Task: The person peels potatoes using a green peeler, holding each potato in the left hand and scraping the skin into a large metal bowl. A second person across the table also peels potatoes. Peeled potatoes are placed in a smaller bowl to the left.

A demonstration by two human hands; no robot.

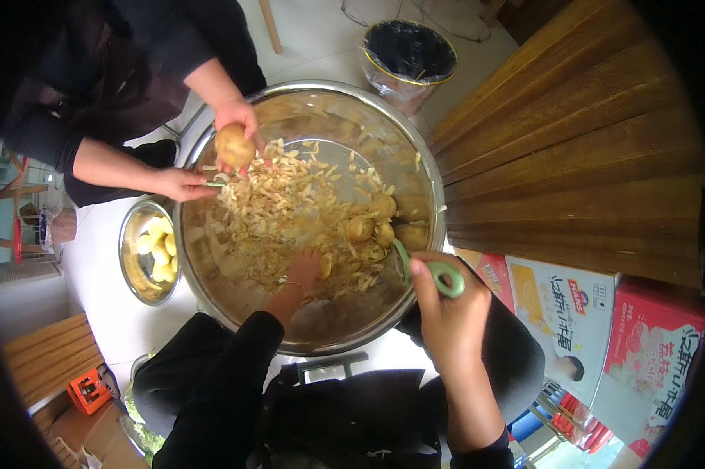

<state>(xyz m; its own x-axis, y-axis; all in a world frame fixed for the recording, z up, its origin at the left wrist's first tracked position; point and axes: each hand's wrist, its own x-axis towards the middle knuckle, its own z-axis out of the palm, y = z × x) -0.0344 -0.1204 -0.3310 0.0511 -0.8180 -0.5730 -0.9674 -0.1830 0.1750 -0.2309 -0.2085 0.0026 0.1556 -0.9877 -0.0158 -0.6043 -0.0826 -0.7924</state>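
A large metal basin [340, 331] stands before me with a heap of potato peelings [282, 205] in it. Unpeeled potatoes [360, 229] lie at its right side. My left hand [304, 271] reaches down into the basin beside a potato [325, 266]; whether it grips that potato I cannot tell. Above the basin's right rim, my right hand [455, 293] holds a green-handled peeler [444, 279]. Across the basin at the upper left, a co-worker's hands hold a brown potato [235, 145] and another peeler [214, 184].
A smaller metal bowl [122, 252] of peeled potatoes sits on the floor at left. Behind the basin is a lined waste bin [410, 53]. Wooden panelling [569, 152] and printed cardboard boxes [557, 316] bound the right side. The co-worker sits close at upper left.
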